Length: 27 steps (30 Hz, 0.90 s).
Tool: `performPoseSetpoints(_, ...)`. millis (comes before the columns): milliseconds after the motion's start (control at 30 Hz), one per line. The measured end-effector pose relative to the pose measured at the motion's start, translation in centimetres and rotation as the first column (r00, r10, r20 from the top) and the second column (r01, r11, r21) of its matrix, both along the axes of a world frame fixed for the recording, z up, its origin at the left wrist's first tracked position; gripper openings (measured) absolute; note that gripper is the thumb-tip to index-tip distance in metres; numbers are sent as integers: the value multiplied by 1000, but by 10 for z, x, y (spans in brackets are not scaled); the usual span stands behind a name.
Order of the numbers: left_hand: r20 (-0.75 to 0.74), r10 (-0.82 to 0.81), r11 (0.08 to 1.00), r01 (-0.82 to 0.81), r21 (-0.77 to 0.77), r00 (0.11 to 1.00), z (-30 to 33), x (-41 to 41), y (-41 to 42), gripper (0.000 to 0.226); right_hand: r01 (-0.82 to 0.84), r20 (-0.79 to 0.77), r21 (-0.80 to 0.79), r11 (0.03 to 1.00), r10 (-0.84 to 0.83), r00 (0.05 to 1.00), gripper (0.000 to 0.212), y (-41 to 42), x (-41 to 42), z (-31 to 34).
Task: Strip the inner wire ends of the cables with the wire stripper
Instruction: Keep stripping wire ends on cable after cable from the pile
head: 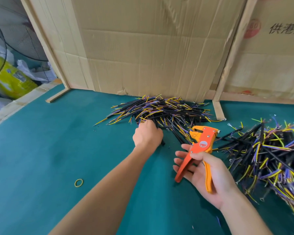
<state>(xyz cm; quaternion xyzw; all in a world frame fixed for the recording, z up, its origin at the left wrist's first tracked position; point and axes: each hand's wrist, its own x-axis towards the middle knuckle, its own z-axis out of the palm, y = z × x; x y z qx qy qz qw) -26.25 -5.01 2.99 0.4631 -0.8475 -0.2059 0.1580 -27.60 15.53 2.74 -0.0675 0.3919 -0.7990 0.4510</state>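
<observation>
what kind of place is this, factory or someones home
Probably a small wire-assembly workshop, not a home: two big piles of cut cables on a green felt bench, makeshift cardboard partitions, and an orange wire stripper in hand.

- The desk (49, 150) is showing a flat teal green, with no pattern.
- The stripper (198, 150) is showing orange on its head and one handle, red-orange on the other, and a round red and grey badge.
- The cables (159, 111) are showing black jackets with yellow and purple inner wires fanning out at the ends.
- The second heap (270, 153) is wearing the same black, yellow and purple.
- The rubber band (79, 182) is showing yellow.
- The cardboard (151, 48) is showing plain tan, creased; the box (270, 56) is carrying black characters and a faded red stamp.
- The bag (8, 77) is glowing yellow-green.
</observation>
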Motion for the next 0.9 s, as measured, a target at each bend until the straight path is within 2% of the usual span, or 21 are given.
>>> performPoseSetpoints(100, -87, -1, 994, 11, 107, 996, 1, 4, -3, 14, -2, 3, 5, 1000, 2, 1000, 56, 0, 0, 1)
performPoseSetpoints(233, -340, 19, 935, 103, 339, 940, 7, 17, -10, 13, -7, 7, 1, 1000, 7, 1000, 57, -1, -1, 1)
performPoseSetpoints(400, -541, 149, 767, 248, 591, 828, 12, 52, 8, 14, -33, -7, 10, 999, 33, 999, 56, -1, -1, 2)
performPoseSetpoints(467, -578, 149, 695, 331, 639, 803, 8, 70, 19, 18, -53, -20, 20, 998, 54, 998, 55, -2, -1, 2)
performPoseSetpoints(567, -628, -10, 698, 455, 553, 778, -2, 96, 39, 29, -84, -55, 23, 996, 85, 995, 55, 0, -2, 2)
performPoseSetpoints(633, -614, -211, 767, 518, 379, 761, -12, 111, 53, 22, -109, -89, 29, 994, 111, 990, 58, 1, -2, 2)
performPoseSetpoints(700, -511, -428, 809, 567, 151, 746, -21, 119, 61, 16, -131, -110, 31, 991, 134, 985, 57, 1, -2, 3)
performPoseSetpoints(800, -422, -565, 793, 608, -39, 709, -22, 123, 65, 16, -148, -114, 16, 989, 148, 982, 57, 4, -4, 3)
performPoseSetpoints(900, -338, -685, 720, 670, -182, 645, -20, 127, 69, 17, -162, -102, 34, 986, 165, 981, 57, 7, -8, 3)
